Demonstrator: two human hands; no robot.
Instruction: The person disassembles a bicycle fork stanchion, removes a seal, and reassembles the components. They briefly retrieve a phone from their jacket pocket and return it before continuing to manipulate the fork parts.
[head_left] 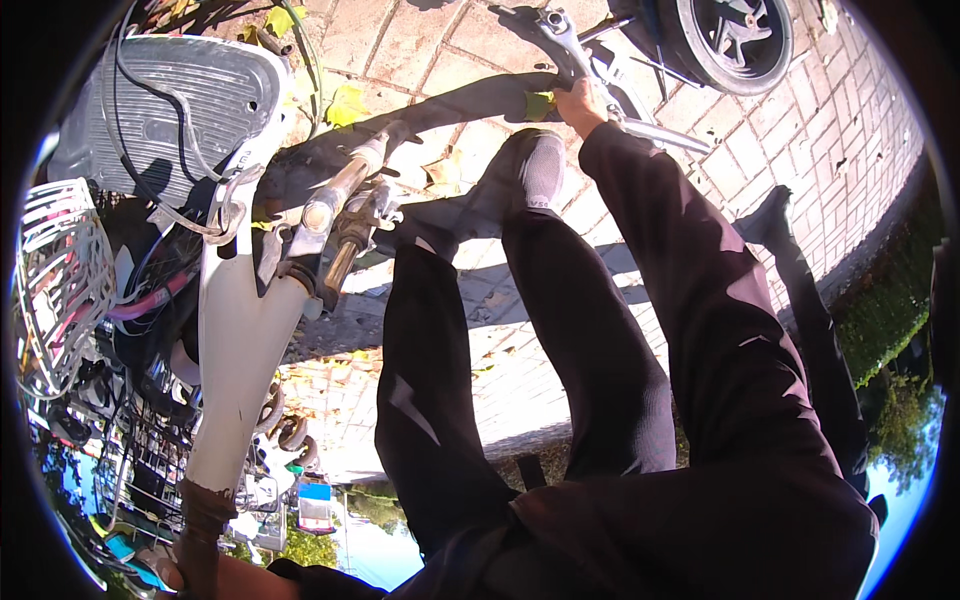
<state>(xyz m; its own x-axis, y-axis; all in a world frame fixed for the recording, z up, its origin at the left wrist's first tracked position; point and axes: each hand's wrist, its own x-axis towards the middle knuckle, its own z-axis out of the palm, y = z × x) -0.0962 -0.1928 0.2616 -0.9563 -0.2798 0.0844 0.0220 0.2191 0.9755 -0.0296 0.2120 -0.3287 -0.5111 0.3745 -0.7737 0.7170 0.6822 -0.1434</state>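
My right hand (582, 106) reaches out far ahead, its fingers closed on a silvery forked metal part (563, 38) at the paving. This part has round holes at its top end and a bar running off to the right. At the lower left, my left hand (168, 572) is mostly hidden behind the brown end of a worn white frame (232, 360); its fingers appear curled round it. Two rusty tubes (335, 205) with fittings stick out from the frame's upper part. A grey ribbed plate (190, 110) with dangling cables lies beyond.
A small black-tyred wheel (735, 40) lies at the far right of the metal part. Left of the frame are a white plastic basket (65, 285) and a jumble of wire racks and cables. Yellow leaves (347, 104) lie on the brick paving. My legs stand in the middle.
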